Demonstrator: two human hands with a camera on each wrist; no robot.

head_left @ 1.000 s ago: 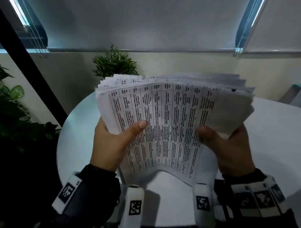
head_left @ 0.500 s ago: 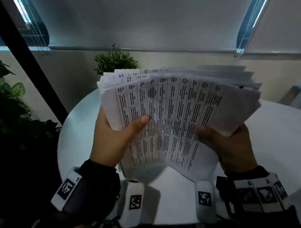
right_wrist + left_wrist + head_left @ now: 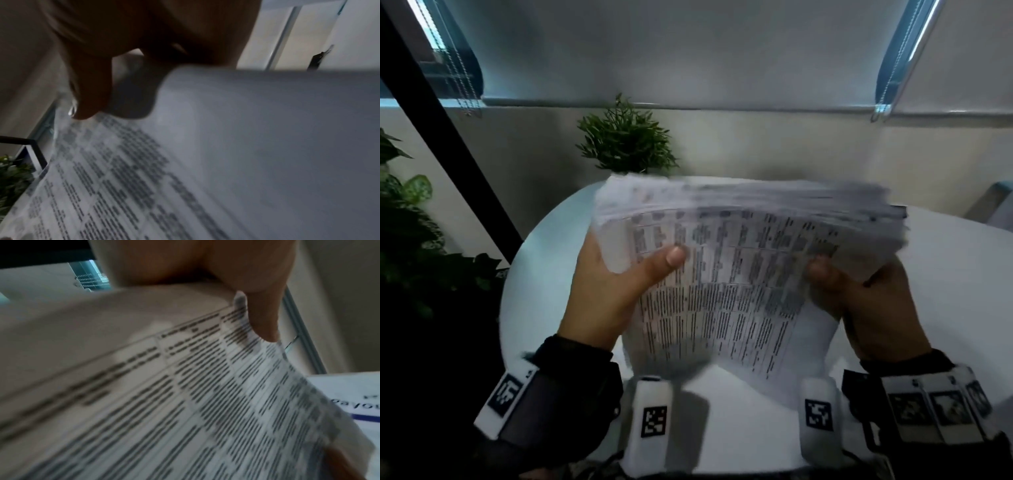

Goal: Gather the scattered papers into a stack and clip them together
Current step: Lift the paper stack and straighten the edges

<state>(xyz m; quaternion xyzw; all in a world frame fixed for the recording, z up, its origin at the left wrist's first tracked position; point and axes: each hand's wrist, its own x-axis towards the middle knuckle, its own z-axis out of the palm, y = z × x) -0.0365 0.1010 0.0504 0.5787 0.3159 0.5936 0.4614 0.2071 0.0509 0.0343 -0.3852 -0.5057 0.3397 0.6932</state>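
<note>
Head view is showing one thick stack of white printed papers (image 3: 739,274) being held up above the round white table (image 3: 544,274). Two hands are holding it, one on each side. The left hand (image 3: 613,291) is gripping the left edge, with its thumb pressing on the top page. The right hand (image 3: 859,301) is gripping the right edge the same way. The stack's long side is running left to right between the hands, so both hands are just as near to it. Its far edges are looking uneven and blurry, so I think the pages are needing a tap on the table to line up. No clip is showing anywhere. One small green plant (image 3: 625,144) is standing behind the table.
</note>
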